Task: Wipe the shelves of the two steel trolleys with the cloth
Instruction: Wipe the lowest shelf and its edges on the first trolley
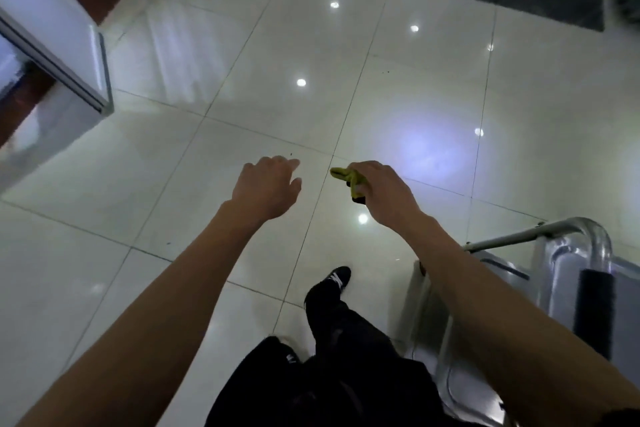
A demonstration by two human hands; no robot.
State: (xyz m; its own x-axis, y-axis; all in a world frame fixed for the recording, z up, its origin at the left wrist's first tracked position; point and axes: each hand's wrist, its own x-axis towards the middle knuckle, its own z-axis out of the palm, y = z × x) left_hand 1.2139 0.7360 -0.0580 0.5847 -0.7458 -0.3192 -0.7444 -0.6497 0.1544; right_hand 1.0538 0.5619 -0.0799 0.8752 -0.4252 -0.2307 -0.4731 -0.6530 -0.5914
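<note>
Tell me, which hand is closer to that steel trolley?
Right. The right hand, gripping the yellow cloth, is out over the floor up and left of the trolley; the empty left hand is farther left still.

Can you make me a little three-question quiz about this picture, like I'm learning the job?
1. True or false: the left hand holds the crumpled yellow cleaning cloth.
2. Where is the shiny steel trolley with the black handle grip? A) far left B) lower right C) top middle
3. Fill in: both hands hang over the glossy white tiled ____.

Key
1. False: the right hand grips the cloth; the left hand is open, holding nothing.
2. B
3. floor
</note>
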